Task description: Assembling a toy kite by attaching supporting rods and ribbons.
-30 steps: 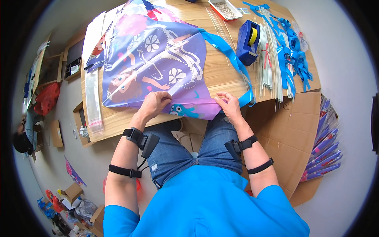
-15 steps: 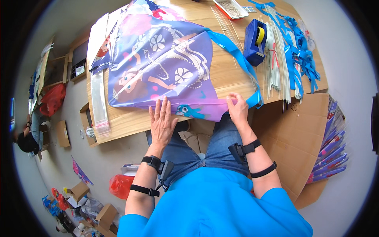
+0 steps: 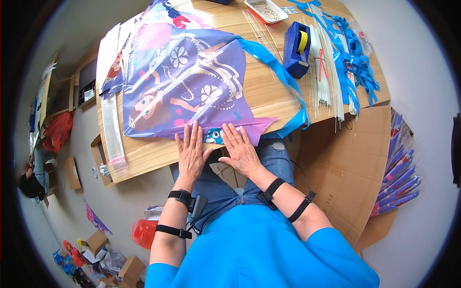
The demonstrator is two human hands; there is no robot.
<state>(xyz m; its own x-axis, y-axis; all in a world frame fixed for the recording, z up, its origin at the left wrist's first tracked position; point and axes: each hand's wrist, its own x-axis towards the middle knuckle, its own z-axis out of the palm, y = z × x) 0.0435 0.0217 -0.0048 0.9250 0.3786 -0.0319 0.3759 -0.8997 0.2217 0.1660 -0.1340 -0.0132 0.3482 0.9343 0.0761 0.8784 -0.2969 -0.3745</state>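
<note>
A thin purple plastic sheet [image 3: 165, 89], printed with a cartoon figure and white flowers, lies spread over the wooden table [image 3: 269, 91]. Both hands rest on its near edge, where a pink-purple strip [image 3: 257, 127] is folded over at the table's front. My left hand [image 3: 192, 156] presses flat with fingers stretched out. To its right my right hand [image 3: 241, 151] also lies flat, fingers extended and slightly apart. Between the fingertips a blue cartoon creature [image 3: 214, 136] shows on the strip. A blue ribbon [image 3: 273, 62] runs from the sheet's right side and curves to the table's front edge.
A blue tape dispenser [image 3: 296, 53] stands at right, beside bundled thin white rods [image 3: 324, 72] and blue ribbons [image 3: 365, 72]. A red-and-white tray [image 3: 265, 9] sits at the back. Clear plastic bags [image 3: 115, 139] lie at left. A large cardboard box [image 3: 348, 163] stands right of my legs.
My right hand has let go of the strip's right end and moved left, flattening onto the edge near my left hand. The view has shifted slightly.
</note>
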